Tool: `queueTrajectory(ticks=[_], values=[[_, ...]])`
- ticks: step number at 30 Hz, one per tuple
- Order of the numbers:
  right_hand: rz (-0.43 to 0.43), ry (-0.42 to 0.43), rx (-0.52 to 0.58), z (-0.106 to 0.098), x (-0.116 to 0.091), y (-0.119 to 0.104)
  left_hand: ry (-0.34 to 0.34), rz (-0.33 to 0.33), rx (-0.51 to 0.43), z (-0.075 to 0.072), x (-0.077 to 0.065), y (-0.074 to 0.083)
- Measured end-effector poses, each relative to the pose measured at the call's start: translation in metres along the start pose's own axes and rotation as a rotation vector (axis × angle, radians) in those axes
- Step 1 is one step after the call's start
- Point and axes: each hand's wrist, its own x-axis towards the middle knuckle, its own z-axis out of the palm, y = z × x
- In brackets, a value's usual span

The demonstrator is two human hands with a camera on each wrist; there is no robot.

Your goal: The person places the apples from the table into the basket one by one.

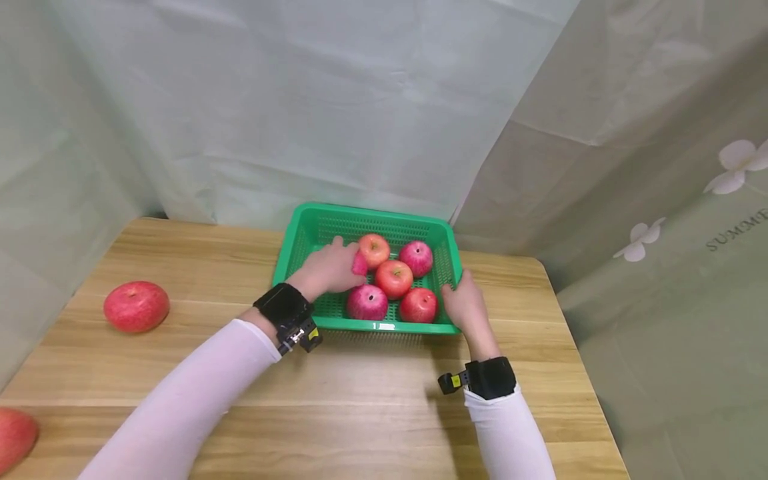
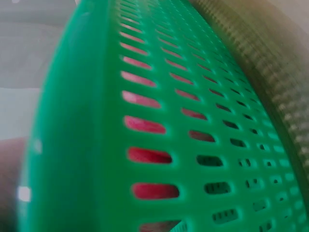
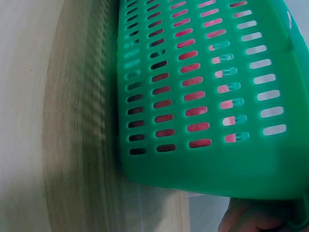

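A green perforated plastic basket (image 1: 384, 325) stands at the back of the table. It holds orange-red apples (image 1: 394, 279) and purplish-pink, streaked round fruits (image 1: 367, 303) with a dark spot on top. My left hand (image 1: 330, 268) reaches over the basket's left part, fingers curled round a pinkish-red fruit (image 1: 359, 263) that they mostly hide. With my right hand (image 1: 467, 303) I grip the basket's rim at the front right corner. The left wrist view shows the basket's holed wall (image 2: 193, 111) with red behind it. In the right wrist view, fingertips (image 3: 251, 215) appear below the basket's corner.
A large red apple (image 1: 137, 307) lies on the wooden table (image 1: 360, 413) left of the basket. Another red apple (image 1: 15, 437) is cut off at the left frame edge. Pale cloth (image 1: 336, 113) hangs close behind the basket, and a curtain (image 1: 654, 300) hangs along the right.
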Motion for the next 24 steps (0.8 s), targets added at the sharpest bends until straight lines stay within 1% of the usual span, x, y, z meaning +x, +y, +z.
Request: queueTrajectory(ticks=[7, 14, 24], values=[[0.007, -0.004, 0.011, 0.0004, 0.0001, 0.0, -0.036, -0.011, -0.004, 0.0038, 0.0042, -0.0065], [0.005, -0.005, 0.007, 0.0005, -0.0002, 0.0004, -0.069, -0.041, -0.006, 0.0071, 0.0044, -0.0107], [0.005, -0.006, 0.004, 0.0001, 0.0008, 0.0008, -0.063, -0.021, -0.032, 0.0077, 0.0038, -0.0082]])
